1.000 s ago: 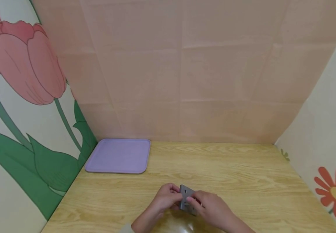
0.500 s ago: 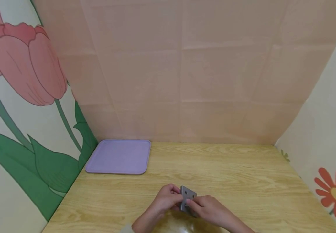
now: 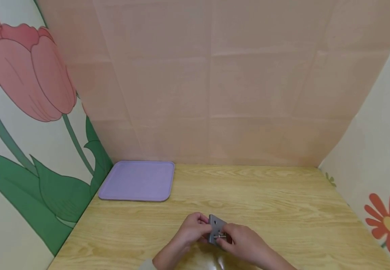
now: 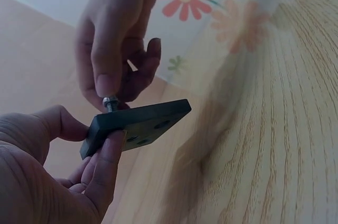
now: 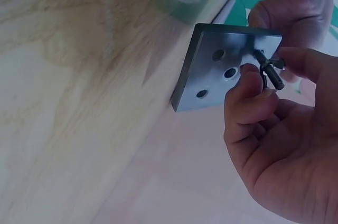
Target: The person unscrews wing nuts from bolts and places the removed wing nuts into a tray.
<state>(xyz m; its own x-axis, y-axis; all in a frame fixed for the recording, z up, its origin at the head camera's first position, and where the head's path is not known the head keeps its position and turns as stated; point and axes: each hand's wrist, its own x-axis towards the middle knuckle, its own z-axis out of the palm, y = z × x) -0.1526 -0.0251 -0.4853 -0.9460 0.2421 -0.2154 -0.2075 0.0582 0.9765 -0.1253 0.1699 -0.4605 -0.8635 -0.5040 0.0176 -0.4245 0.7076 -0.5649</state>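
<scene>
My left hand grips a grey metal plate by one edge, thumb on one side and fingers on the other. The plate is held tilted above the table and has several round holes, best seen in the right wrist view. A threaded bolt sticks out through a hole near one corner, carrying a small wing nut. Thumb and finger of my right hand pinch the wing nut on the bolt. In the left wrist view, the right fingertips sit at the bolt, close over the plate's face.
A lilac tray lies at the back left of the wood-grain table. A pinkish-brown sheet hangs behind the table. Flower-printed panels flank it left and right.
The right fingers have shifted about the bolt: half a second ago they covered it lower on the plate, and now it shows between the fingertips. The left hand and plate stay nearly still.
</scene>
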